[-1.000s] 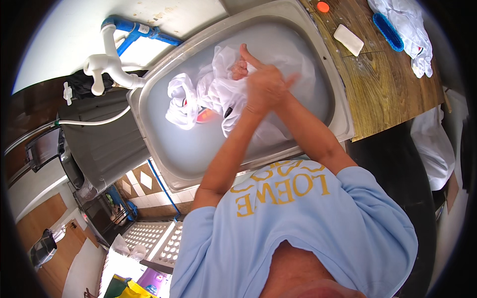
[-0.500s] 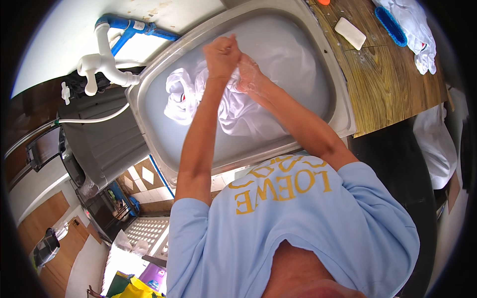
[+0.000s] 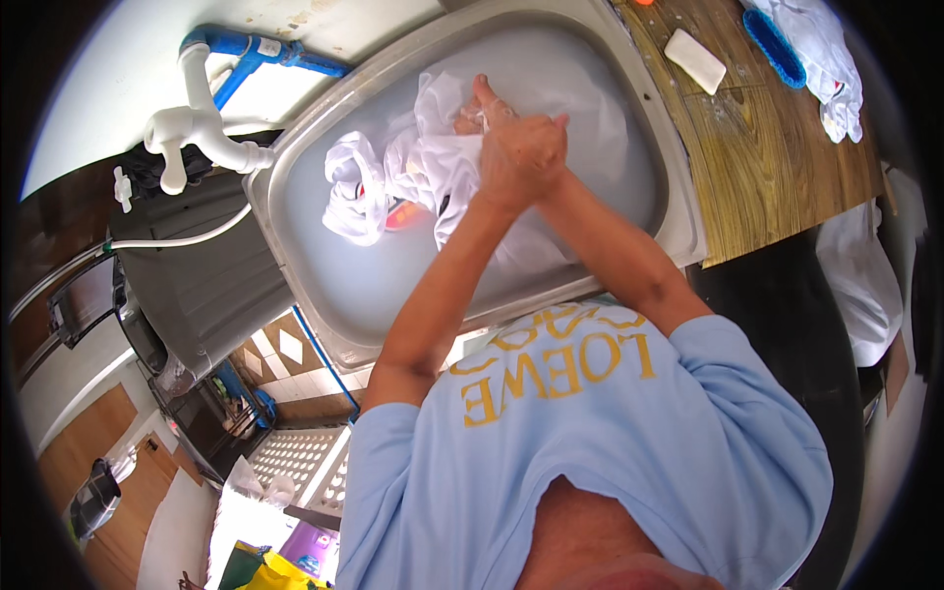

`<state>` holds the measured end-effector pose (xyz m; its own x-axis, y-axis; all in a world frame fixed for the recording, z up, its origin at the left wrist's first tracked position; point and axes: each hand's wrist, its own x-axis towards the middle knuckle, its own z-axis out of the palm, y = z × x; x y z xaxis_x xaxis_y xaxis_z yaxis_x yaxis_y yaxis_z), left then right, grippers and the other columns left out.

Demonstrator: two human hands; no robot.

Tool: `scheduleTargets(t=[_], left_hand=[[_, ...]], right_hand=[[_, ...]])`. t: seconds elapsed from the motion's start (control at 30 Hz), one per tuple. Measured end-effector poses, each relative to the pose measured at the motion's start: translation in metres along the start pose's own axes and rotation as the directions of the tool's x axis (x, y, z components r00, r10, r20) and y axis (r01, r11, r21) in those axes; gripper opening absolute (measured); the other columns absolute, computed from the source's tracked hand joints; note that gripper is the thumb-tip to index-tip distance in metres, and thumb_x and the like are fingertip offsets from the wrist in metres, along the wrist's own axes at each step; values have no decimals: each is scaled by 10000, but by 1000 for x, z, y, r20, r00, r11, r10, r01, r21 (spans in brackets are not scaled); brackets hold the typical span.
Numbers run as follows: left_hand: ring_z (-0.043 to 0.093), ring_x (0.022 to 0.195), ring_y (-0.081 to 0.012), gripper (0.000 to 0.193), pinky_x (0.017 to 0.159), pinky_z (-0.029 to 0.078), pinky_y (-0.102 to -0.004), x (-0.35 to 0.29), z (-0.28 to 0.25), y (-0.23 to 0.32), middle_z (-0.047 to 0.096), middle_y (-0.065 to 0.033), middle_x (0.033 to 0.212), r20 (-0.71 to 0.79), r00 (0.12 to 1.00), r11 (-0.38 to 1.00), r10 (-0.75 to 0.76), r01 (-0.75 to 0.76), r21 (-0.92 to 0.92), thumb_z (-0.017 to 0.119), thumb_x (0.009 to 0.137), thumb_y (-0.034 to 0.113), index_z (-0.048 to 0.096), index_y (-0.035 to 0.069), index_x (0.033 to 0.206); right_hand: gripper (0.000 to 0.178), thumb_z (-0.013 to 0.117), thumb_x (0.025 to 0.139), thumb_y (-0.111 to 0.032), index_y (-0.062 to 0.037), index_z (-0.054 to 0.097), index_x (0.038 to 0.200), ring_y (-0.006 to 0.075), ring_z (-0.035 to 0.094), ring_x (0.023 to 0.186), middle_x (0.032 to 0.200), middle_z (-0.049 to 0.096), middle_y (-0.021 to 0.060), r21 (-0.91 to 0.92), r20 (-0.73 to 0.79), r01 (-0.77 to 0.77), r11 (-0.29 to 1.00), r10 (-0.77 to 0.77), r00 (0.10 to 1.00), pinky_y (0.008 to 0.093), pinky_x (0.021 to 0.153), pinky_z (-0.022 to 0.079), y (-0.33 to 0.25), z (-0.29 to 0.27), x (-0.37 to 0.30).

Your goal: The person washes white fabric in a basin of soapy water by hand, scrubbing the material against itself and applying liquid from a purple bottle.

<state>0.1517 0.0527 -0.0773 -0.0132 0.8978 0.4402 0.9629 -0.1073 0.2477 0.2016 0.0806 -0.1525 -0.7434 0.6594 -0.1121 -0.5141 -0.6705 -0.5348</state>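
A wet white garment (image 3: 442,162) lies bunched in the cloudy water of the basin (image 3: 678,202). Closed into a fist, my left hand (image 3: 521,157) presses over my right hand, with the cloth at its side. My right hand (image 3: 484,106) is mostly hidden behind it; its visible fingers hold the garment's upper folds, and a little foam clings to them. Part of the cloth forms a loose loop left of my hands. An orange-red patch (image 3: 405,213) shows beside that loop; whether it is print on the cloth I cannot tell.
A white tap (image 3: 197,133) on blue piping reaches the basin's left rim. Right of the basin, a wooden board (image 3: 777,187) carries a pale soap bar (image 3: 694,61), a blue brush (image 3: 774,49) and another white garment (image 3: 826,59). More white cloth (image 3: 860,285) hangs below the board.
My left hand has moved right and slightly nearer, crossing over my right hand. The garment's folds have shifted, baring the orange-red patch and a raised fold behind.
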Motion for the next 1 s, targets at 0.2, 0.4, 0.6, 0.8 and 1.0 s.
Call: scheduleTargets(t=[0.2,0.4,0.6,0.8,1.0], left_hand=[[354,435,-68,391,426,262,-258,4,-68,-91,452,14,516,-53,749,595,-661,479,-645,625,872,210,500,87,523],[341,460,-48,520,425,242,-240,-15,-120,-67,441,29,507,186,623,70,-760,363,-929,563,890,436,497,82,515],[398,514,-88,535,488,330,-235,-27,-125,-67,454,-21,549,186,721,74,-668,313,-947,482,915,467,494,66,561],[369,501,-83,506,468,313,-238,-17,-129,-64,434,-6,547,241,699,42,-674,361,-932,491,916,460,507,81,581],[353,491,-28,428,449,284,-220,-17,-136,-89,433,69,550,370,655,5,-659,495,-869,585,884,412,554,97,597]], right_hand=[[400,530,896,-455,-117,460,693,149,435,570,645,447,12,135,-344,-107,985,148,927,298,606,434,-63,101,-7],[188,623,854,-237,-57,569,866,98,529,704,739,538,-8,-331,-6,-74,941,76,997,248,652,440,-111,111,-19],[200,679,777,-65,-50,597,959,69,554,779,802,574,-11,-647,135,-54,761,184,974,228,718,449,-131,103,-23],[186,681,777,-105,-34,630,942,56,529,750,809,601,-5,-877,227,45,478,331,916,210,693,424,-124,115,-16],[160,632,819,-187,-30,635,844,70,522,717,747,591,-9,-801,192,-139,583,470,861,218,687,409,-151,112,-7]])
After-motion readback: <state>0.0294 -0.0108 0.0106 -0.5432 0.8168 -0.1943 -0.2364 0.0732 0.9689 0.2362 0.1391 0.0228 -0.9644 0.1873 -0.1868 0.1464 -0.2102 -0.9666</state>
